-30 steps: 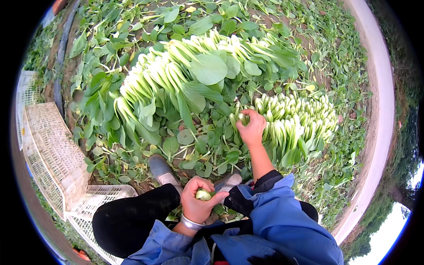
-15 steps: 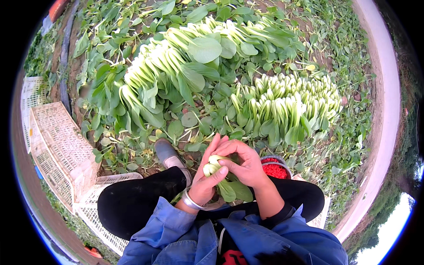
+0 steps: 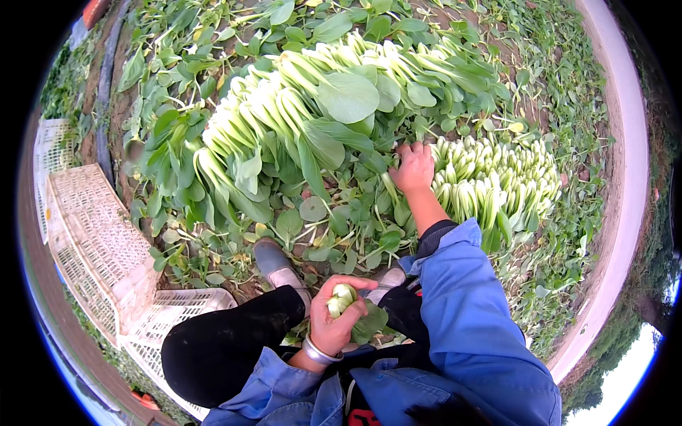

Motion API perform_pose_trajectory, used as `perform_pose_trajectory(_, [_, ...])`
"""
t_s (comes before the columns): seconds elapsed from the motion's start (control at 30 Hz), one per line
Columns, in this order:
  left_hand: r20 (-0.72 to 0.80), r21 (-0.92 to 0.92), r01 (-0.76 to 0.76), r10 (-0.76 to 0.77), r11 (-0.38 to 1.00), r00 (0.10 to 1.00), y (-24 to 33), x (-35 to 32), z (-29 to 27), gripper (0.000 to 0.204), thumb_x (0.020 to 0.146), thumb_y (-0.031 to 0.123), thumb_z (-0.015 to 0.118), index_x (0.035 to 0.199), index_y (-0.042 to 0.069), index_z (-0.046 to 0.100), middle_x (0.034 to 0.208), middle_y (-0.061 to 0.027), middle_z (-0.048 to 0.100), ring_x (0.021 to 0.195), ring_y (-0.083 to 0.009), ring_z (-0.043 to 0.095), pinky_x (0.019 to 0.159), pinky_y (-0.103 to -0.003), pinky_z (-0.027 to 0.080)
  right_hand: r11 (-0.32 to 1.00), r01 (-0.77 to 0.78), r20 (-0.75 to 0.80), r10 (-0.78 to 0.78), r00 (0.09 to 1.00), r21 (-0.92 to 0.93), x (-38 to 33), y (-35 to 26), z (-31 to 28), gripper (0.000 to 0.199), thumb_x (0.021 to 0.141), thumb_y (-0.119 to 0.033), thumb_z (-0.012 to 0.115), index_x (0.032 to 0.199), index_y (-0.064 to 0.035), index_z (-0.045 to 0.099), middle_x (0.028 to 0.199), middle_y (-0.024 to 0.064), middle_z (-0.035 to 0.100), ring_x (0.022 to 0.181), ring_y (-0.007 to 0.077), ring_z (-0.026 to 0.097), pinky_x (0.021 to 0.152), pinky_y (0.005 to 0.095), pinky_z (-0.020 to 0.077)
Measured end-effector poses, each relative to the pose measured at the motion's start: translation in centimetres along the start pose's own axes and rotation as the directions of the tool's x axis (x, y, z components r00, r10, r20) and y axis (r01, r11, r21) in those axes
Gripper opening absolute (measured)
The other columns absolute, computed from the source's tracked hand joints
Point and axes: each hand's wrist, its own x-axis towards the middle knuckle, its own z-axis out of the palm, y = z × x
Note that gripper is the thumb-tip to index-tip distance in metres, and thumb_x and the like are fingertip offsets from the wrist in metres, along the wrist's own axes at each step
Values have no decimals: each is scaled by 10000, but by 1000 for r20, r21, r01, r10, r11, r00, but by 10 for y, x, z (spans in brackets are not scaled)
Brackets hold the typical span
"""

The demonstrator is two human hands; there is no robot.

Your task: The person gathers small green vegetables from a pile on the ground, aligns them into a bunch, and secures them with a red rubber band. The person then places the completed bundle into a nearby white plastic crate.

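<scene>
My left hand (image 3: 335,321) is shut on a small pale-green bok choy (image 3: 342,298), held near my knees with its cut base up and its leaves hanging down. My right hand (image 3: 412,169) is stretched forward between two heaps of cut bok choy. Its fingers rest on the plants at the edge of the large heap (image 3: 305,113); whether they grip one I cannot tell. A smaller, neatly laid heap (image 3: 497,184) lies just right of that hand.
White plastic crates (image 3: 92,241) lie at my left, one beside my black-trousered knee (image 3: 220,341). My grey shoe (image 3: 273,263) stands among loose leaves. A pale concrete kerb (image 3: 625,156) curves along the right. Soil and scattered leaves cover the ground.
My right hand has left the bok choy held at my knees and reached forward to the heaps. My left hand keeps the small bok choy.
</scene>
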Motion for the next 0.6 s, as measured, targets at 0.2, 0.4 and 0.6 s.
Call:
perform_pose_trajectory(0.2, [-174,265,36,11,964,985,10,2,17,477,904,45,785,1335,20,584,919,-9,631,795,-62,562,718,-213,468,904,272,-333,-157,930,331,-35,-3,-25,310,688,-14,816,966,-112,723,1042,67,712,1053,317,591,950,425,484])
perform_pose_trajectory(0.4, [-95,679,-202,357,706,929,4,8,11,406,881,72,817,1241,29,632,995,-26,649,870,-110,590,799,-266,514,734,138,-6,-180,984,665,-128,-59,-157,213,772,-55,798,980,-79,752,939,83,735,767,228,670,692,345,543])
perform_pose_trajectory(0.6, [41,783,-357,531,509,847,11,1,22,434,772,132,885,1109,50,625,997,-110,621,899,-303,611,807,-395,504,842,113,4,-136,991,528,-179,-70,-182,127,774,-95,793,859,-74,701,838,83,703,693,222,685,628,348,545])
